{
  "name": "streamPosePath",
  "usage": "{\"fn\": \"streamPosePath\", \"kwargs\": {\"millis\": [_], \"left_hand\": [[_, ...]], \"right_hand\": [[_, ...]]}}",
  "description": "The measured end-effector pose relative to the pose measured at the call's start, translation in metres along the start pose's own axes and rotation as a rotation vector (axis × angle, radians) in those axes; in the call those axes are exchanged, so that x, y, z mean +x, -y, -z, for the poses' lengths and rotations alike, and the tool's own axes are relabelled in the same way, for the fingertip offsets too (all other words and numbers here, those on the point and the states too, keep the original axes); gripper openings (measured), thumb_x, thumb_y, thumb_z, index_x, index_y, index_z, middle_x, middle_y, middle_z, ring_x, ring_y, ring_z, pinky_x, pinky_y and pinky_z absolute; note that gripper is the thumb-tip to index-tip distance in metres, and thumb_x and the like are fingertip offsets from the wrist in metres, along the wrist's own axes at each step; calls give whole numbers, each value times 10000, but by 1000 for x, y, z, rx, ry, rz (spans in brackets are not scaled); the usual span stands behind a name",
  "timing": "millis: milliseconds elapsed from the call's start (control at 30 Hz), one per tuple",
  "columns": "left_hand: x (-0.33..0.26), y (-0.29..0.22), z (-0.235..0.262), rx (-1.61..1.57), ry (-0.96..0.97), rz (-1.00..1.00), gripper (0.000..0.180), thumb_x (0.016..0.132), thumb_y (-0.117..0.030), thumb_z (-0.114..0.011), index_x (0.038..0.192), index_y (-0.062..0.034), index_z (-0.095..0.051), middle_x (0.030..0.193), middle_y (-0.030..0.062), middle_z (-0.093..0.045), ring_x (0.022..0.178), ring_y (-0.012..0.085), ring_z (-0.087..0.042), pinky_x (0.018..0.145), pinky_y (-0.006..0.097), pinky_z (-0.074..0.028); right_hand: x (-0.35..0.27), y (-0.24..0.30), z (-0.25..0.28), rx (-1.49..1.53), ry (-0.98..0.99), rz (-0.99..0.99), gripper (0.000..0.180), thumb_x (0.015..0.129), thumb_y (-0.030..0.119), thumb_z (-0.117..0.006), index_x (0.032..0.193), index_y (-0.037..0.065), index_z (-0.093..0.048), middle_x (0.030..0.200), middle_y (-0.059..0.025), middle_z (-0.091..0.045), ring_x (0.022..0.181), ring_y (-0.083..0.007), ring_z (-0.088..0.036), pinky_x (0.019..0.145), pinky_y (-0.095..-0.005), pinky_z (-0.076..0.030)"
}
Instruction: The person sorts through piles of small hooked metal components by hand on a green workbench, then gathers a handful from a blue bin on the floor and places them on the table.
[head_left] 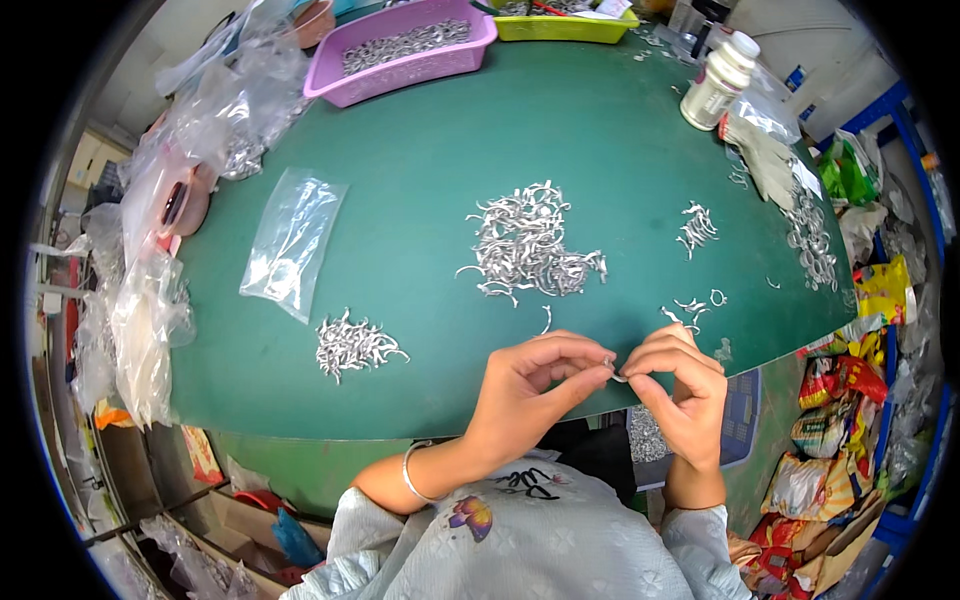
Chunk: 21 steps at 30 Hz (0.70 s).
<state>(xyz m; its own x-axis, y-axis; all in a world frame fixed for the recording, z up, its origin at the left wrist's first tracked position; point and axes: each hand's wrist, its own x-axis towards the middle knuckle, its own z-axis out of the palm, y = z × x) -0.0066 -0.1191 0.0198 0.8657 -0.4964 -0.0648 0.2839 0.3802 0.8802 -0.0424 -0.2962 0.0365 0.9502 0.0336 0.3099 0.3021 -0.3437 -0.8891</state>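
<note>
At the far left of the green table [420, 170], crumpled clear bags [150, 290] are heaped along the rim, and a flat clear bag [292, 240] is laid just inside them. A small pile of silver metal pieces [350, 345] is seen near the front edge, well apart from the large pile [525, 245] at the middle. Behind, a purple basket [400, 45] filled with the same pieces is set beside a yellow tray [560, 25]. At the front edge, the left hand [525, 390] is closed in a pinch, thumb and forefinger meeting at the tip, and the right hand [680, 385] is pinched likewise; between the two sets of fingertips one small metal piece [613, 372] is gripped, held just above the table edge. Whether one piece or two are held cannot be told. The piece is judged best handled close to the fingertips, with a firm, short grip on each side, so that it is not sprung loose over the edge. Further right, scattered pieces [695, 305], a smaller cluster [697, 225], a white bottle [718, 80] and a pale glove [765, 160] are found.
</note>
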Motion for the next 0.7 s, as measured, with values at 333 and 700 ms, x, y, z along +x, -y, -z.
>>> {"fn": "streamPosePath", "kwargs": {"millis": [333,700], "left_hand": [[-12,-19,4,-133,-11,52,98,804,69,-592,893,73,-632,916,149,-616,801,183,-608,733,285,-504],[-20,-25,8,-209,-4,26,125,812,89,-563,915,82,-633,947,174,-625,871,208,-622,792,309,-509]], "right_hand": [[-7,13,-19,380,-51,-141,51,751,-31,-631,797,-28,-608,781,-106,-618,757,-201,-541,708,-306,-412],[-9,35,-29,-336,-163,299,173,643,-5,-692,805,9,-634,799,-76,-635,700,-215,-532,661,-331,-378]]}}
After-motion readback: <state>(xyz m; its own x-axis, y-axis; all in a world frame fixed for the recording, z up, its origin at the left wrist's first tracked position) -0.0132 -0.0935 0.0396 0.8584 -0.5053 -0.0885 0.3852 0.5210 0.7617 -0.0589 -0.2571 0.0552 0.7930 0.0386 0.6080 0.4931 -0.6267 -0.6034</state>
